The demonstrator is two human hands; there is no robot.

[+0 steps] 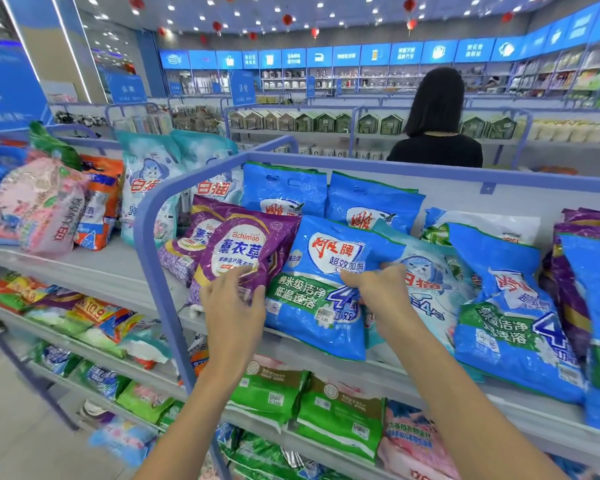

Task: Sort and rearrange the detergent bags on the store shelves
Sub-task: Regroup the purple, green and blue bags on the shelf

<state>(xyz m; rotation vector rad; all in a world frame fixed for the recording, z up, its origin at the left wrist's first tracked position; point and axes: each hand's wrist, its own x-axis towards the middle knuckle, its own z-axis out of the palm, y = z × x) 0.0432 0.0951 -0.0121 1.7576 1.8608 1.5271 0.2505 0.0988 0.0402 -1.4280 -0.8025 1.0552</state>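
On the top shelf point(118, 271) lies a blue detergent bag point(312, 299) with green lettering, leaning against two upright blue bags point(284, 188). My left hand point(234, 306) rests on the lower front of a purple lavender bag point(243, 251) to its left, fingers spread around the bag's bottom edge. My right hand point(378, 289) pinches the right edge of the blue bag, where it overlaps a pale blue cat-logo bag point(426, 282). Another blue bag point(510, 313) lies further right.
A blue metal frame point(146, 244) divides the shelf; pink, orange and pale blue bags point(49, 202) stand left of it. Lower shelves hold green and pink bags point(340, 414). More purple bags point(568, 271) sit far right. A person in black point(437, 133) stands behind the shelf.
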